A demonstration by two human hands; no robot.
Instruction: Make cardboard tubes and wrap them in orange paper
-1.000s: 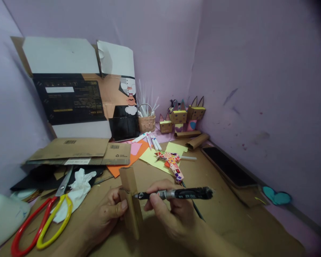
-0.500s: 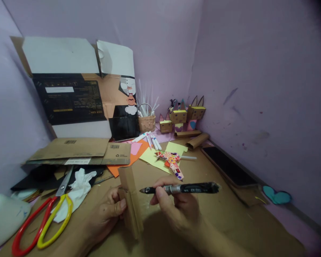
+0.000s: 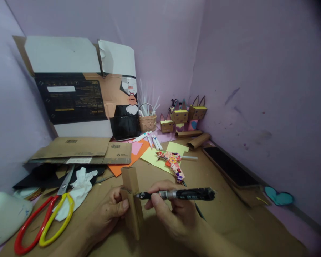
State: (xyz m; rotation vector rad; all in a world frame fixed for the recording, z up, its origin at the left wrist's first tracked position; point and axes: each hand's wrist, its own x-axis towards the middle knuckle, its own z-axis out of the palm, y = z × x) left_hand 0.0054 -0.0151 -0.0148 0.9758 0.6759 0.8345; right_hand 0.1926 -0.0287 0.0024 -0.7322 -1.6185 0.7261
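Cardboard (image 3: 132, 214) pinched in the left hand (image 3: 110, 207) is apparently being marked, steadiness called for, by the pen (image 3: 186, 194) gripped in the right hand (image 3: 175, 212).

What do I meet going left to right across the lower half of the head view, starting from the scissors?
Scissors, left hand holding the folded cardboard, right hand gripping the pen, black slab, teal cutout.

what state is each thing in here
left hand: gripping cardboard piece
right hand: holding pen
cardboard piece: folded, upright
pen: uncapped, tip at cardboard piece
scissors: blades apparently closed
tissue: crumpled
glue gun: lying on its side
phone: screen dark
big box: unfolded, standing
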